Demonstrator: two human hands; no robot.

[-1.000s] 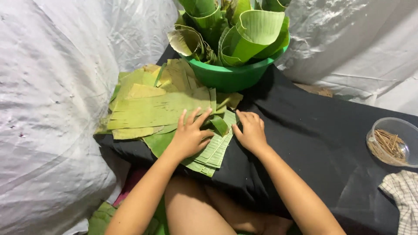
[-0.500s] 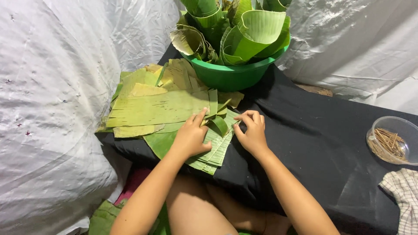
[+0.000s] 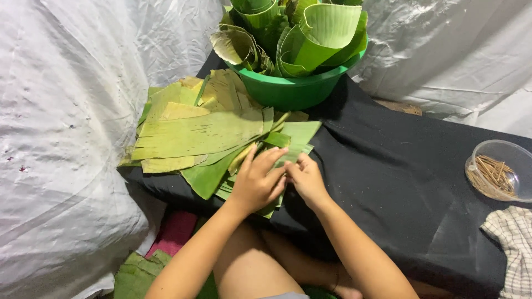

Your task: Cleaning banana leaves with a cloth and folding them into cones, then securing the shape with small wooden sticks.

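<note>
Your left hand (image 3: 257,180) is lying flat, fingers spread and loosely curved, pressing down on a small folded leaf piece (image 3: 288,148), smooth and pale green, at the near edge of the leaf pile. Your right hand (image 3: 306,178) is sitting just at three o'clock of it, fingers bent, fingertips (image 3: 292,166) pinching at the same strip where it is meeting your left hand. Whether either hand is truly gripping the leaf or only pressing it, I cannot tell.

That piece is resting on a stack of cut banana leaves (image 3: 199,133), long flat strips with fine ribbing, yellow-green on top and darker underneath, fanning out toward nine and ten o'clock of your hands. All of it is lying on the surface (image 3: 399,182), which is draped in matte black cloth.

At twelve o'clock a round green plastic basin (image 3: 293,91) is standing, packed with leaves rolled into loose upright cones (image 3: 321,27), glossy and curling at the rims. Well away at three o'clock a clear round bowl (image 3: 507,149) is holding thin brown sticks (image 3: 490,174), and just below it a checked cloth (image 3: 512,243) is lying rumpled. Crinkled white plastic sheeting (image 3: 61,138) is billowing around the left and back.
</note>
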